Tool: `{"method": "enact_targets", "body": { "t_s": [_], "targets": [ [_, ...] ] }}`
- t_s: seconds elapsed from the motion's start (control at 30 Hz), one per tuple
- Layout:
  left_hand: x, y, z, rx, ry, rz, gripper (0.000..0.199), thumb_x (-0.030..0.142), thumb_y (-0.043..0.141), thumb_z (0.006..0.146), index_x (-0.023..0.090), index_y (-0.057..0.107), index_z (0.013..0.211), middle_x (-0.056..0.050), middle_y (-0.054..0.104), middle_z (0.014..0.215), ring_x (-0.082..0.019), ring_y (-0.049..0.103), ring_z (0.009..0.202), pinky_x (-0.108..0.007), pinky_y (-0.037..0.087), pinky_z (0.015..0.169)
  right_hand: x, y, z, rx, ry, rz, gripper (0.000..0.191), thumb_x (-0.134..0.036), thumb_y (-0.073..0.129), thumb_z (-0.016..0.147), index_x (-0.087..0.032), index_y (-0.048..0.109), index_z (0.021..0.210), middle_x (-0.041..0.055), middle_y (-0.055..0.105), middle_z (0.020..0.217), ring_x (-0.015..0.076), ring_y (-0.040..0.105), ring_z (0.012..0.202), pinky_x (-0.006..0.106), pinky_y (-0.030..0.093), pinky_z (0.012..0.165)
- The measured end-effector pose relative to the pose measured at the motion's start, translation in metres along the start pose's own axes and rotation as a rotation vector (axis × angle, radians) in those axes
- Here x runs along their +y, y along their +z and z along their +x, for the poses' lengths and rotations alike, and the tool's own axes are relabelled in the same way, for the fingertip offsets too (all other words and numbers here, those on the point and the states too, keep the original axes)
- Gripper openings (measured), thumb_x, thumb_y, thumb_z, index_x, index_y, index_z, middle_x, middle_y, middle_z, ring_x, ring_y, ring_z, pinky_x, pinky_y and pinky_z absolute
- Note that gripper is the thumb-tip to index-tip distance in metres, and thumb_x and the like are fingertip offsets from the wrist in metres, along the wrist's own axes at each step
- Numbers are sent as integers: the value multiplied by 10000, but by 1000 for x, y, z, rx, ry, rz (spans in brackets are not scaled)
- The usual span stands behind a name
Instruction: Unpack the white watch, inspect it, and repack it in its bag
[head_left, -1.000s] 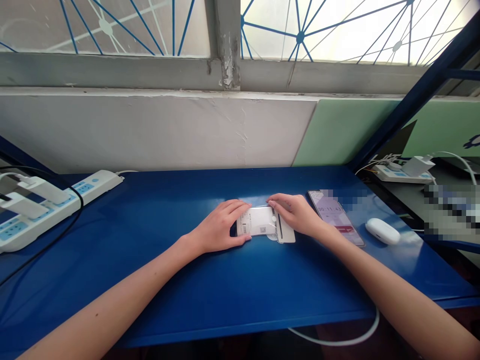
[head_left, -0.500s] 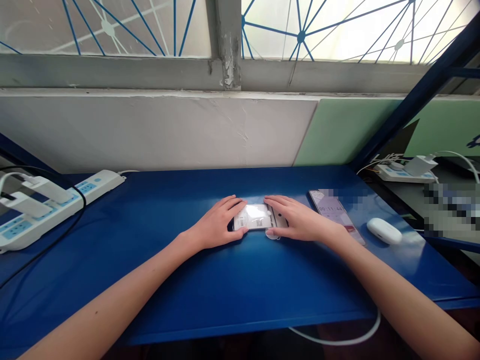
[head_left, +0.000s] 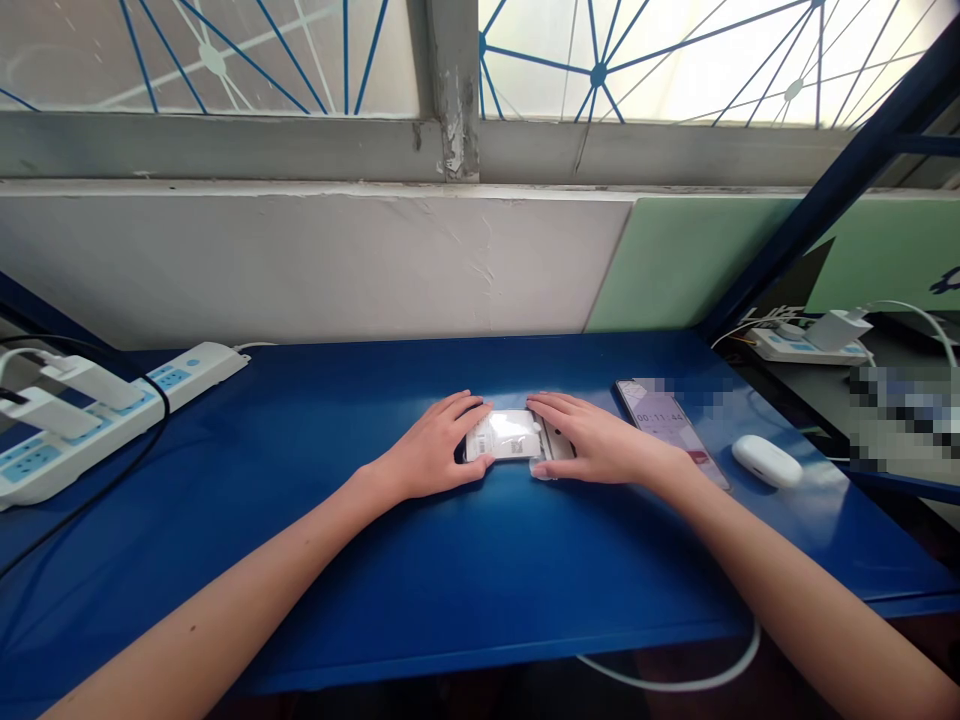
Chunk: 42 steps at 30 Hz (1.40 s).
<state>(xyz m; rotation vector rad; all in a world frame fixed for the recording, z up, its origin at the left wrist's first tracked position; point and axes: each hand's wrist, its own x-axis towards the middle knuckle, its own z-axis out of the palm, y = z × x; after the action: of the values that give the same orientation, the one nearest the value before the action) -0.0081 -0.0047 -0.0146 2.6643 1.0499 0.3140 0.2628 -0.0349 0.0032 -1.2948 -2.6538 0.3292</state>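
Note:
A small flat package (head_left: 507, 434) in shiny clear wrapping lies on the blue desk (head_left: 420, 590). My left hand (head_left: 439, 445) rests around its left end, thumb at the near edge and fingers at the far edge. Over the right end, my right hand (head_left: 585, 438) spans a white item (head_left: 556, 440) with a dark dot, partly hidden under the palm. A small clear round piece shows by my right thumb. Both hands lie low against the desk.
Right of my right hand lies a phone (head_left: 664, 420) showing a timer, then a white earbud case (head_left: 766, 461). On the left stands a white power strip (head_left: 202, 368) with chargers and a black cable (head_left: 154, 440). A white cable (head_left: 697, 686) hangs below the front edge.

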Motion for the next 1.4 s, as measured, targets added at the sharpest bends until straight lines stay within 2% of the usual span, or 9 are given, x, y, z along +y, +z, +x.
{"method": "enact_targets", "body": {
  "t_s": [0.37, 0.47, 0.8, 1.03, 1.17, 1.4],
  "targets": [
    [2, 1, 0, 12, 2, 6, 659, 524, 500, 889, 196, 383, 1448, -91, 401, 1484, -325, 299, 1392, -475, 298, 1126, 1, 2, 0, 2, -2, 13, 877, -679, 526, 807, -104, 367, 1450, 189, 409, 1480, 346, 380, 1357, 488, 360, 1094],
    [3, 0, 0, 0, -2, 19, 661, 517, 495, 891, 166, 390, 1440, -107, 400, 1483, -326, 298, 1391, -480, 297, 1126, 1, 2, 0, 0, 0, 18, 880, -687, 518, 806, -115, 359, 1456, 182, 404, 1485, 348, 374, 1361, 488, 359, 1095],
    [1, 2, 0, 14, 17, 30, 641, 471, 505, 888, 153, 390, 1433, -116, 401, 1480, -313, 300, 1393, -468, 292, 1133, 0, 4, 0, 17, 22, -5, 902, -684, 509, 811, -73, 345, 1454, 218, 386, 1486, 354, 386, 1353, 489, 373, 1085],
    [3, 1, -1, -1, 13, 30, 639, 535, 417, 943, 173, 345, 1465, -112, 368, 1505, -311, 277, 1405, -472, 275, 1134, -4, 8, 4, 186, 39, -53, 622, -560, 542, 850, -125, 551, 1295, 178, 539, 1371, 327, 511, 1246, 481, 444, 1012],
    [3, 1, -1, -9, 3, 40, 656, 583, 390, 944, 181, 349, 1460, -108, 364, 1507, -302, 275, 1407, -466, 279, 1132, -7, 9, 6, 188, 43, -41, 486, -461, 522, 880, -136, 593, 1234, 152, 623, 1272, 303, 586, 1143, 454, 484, 959],
    [1, 3, -1, 22, 15, 32, 637, 569, 435, 930, 196, 377, 1443, -101, 403, 1480, -309, 299, 1393, -452, 290, 1125, -15, 8, 8, 141, 78, -104, 374, -284, 413, 926, -122, 588, 1213, 152, 627, 1271, 295, 603, 1142, 422, 501, 930]
  ]
}}
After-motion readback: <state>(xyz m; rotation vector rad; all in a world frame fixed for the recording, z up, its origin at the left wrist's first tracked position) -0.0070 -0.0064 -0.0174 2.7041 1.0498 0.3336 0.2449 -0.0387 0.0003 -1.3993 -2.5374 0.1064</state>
